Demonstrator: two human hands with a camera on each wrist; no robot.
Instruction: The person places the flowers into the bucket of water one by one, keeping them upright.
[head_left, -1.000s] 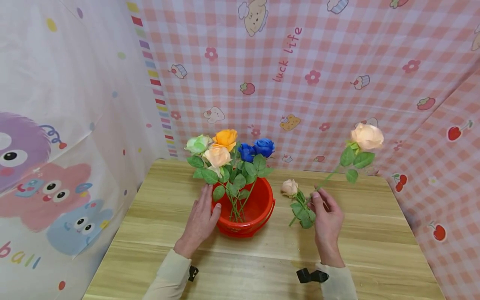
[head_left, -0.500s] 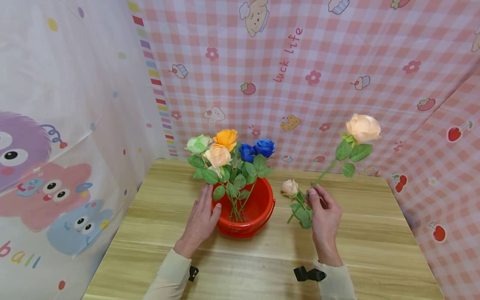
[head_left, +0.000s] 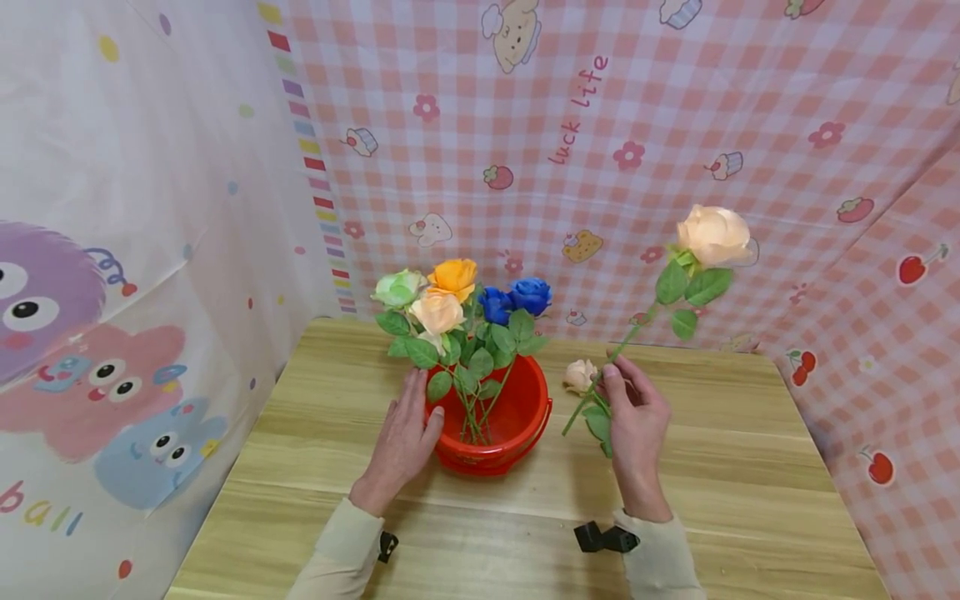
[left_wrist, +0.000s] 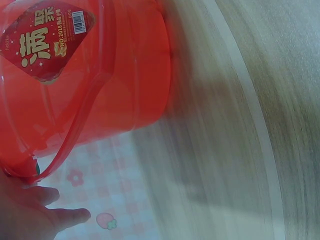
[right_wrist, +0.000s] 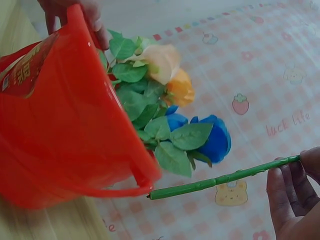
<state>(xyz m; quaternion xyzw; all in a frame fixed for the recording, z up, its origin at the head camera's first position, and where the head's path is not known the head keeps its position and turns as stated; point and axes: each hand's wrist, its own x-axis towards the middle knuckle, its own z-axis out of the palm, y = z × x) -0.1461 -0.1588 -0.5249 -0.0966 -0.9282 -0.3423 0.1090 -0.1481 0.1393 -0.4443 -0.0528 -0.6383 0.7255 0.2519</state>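
Observation:
A pale peach rose (head_left: 714, 236) leans up and to the right, its green stem (right_wrist: 225, 177) pinched between the thumb and fingers of my right hand (head_left: 640, 433). The stem's cut end points down and left, near the red bucket's (head_left: 517, 417) right side. My left hand (head_left: 401, 437) rests at the bucket's left rim with straight fingers, thumb over the edge. Inside the bucket stand a green rose (head_left: 397, 287), an orange rose (head_left: 453, 277), a peach rose (head_left: 437, 310) and blue roses (head_left: 531, 295). Another peach rose (head_left: 580, 377) lies on the table, partly hidden behind my right hand.
The wooden table (head_left: 750, 467) reaches back to a pink checked cloth (head_left: 465, 67). A white cartoon-print cloth (head_left: 187, 167) hangs at the left. The bucket's red handle (left_wrist: 82, 120) hangs down along its side.
My right hand has moved left with the rose, bringing the bloom up and left and the stem end closer to the bucket. The left hand and bucket stay in place.

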